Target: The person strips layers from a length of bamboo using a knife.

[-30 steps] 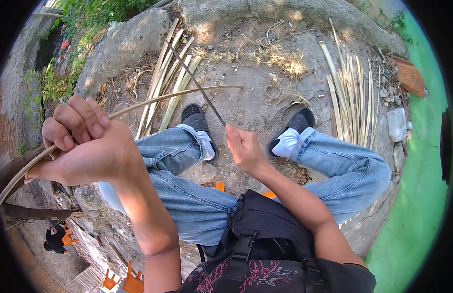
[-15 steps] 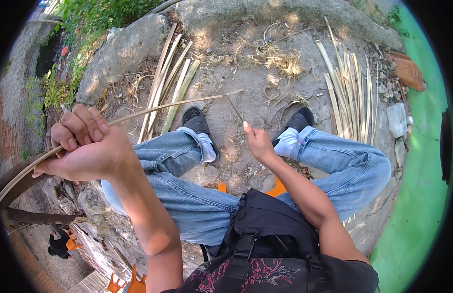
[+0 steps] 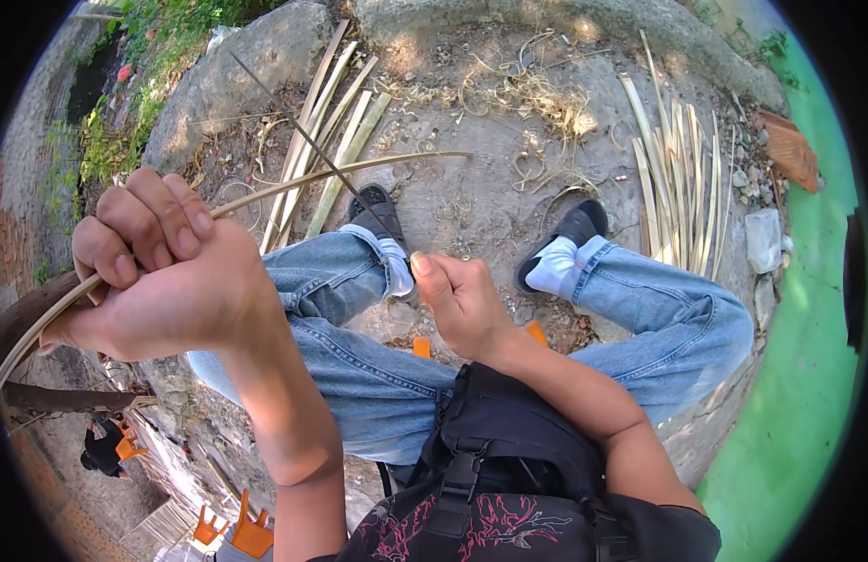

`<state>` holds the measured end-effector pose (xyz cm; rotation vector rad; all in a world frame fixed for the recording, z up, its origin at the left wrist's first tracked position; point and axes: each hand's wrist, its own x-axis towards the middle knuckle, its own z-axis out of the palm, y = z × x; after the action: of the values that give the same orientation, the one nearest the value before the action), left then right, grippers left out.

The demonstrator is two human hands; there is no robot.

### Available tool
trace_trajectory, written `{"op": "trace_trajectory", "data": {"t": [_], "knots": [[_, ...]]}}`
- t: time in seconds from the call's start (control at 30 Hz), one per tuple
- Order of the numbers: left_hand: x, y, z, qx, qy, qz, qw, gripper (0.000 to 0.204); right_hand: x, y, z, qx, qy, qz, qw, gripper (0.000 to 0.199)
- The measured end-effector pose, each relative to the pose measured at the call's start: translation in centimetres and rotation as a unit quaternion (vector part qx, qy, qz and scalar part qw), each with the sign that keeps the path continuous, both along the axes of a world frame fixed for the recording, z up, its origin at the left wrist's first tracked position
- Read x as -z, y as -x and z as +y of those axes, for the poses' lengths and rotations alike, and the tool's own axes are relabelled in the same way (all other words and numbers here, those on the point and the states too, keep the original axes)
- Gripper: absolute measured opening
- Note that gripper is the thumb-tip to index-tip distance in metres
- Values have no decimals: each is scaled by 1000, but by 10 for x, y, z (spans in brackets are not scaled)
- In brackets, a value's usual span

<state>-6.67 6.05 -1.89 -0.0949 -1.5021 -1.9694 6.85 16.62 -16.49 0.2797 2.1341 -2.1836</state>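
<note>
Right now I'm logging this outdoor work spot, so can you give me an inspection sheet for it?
Surface: rough rock ground, dusty.
Job's things: long bent strip gripped in left hand; thin dark sliver pinched by right hand.
Clutter: split cane bundle at left, second bundle at right, curled shavings.
Grippers: both hands closed, fingers wrapped over the strip.
Cables: nothing seen.
Surroundings: grass at left, green floor at right.

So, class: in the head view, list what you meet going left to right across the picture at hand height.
Left hand gripping a bamboo strip → right hand → black shoe → pile of bamboo strips → white stone → green surface.
</note>
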Motion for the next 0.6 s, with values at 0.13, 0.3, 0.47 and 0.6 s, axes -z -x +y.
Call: {"op": "trace_trajectory", "data": {"t": [0.13, 0.3, 0.47, 0.6], "knots": [[5, 6, -4, -24, 23, -5, 999, 65, 48, -5, 13, 55, -29, -71, 996, 52], [5, -1, -3, -9, 16, -15, 1000, 62, 1, -5, 9, 22, -11, -68, 997, 54], [4, 3, -9, 31, 3, 11, 999, 65, 11, -4, 16, -4, -20, 2, 1000, 57], [10, 1, -13, 81, -15, 9, 997, 63, 38, -6, 30, 7, -51, -119, 992, 52]]}}
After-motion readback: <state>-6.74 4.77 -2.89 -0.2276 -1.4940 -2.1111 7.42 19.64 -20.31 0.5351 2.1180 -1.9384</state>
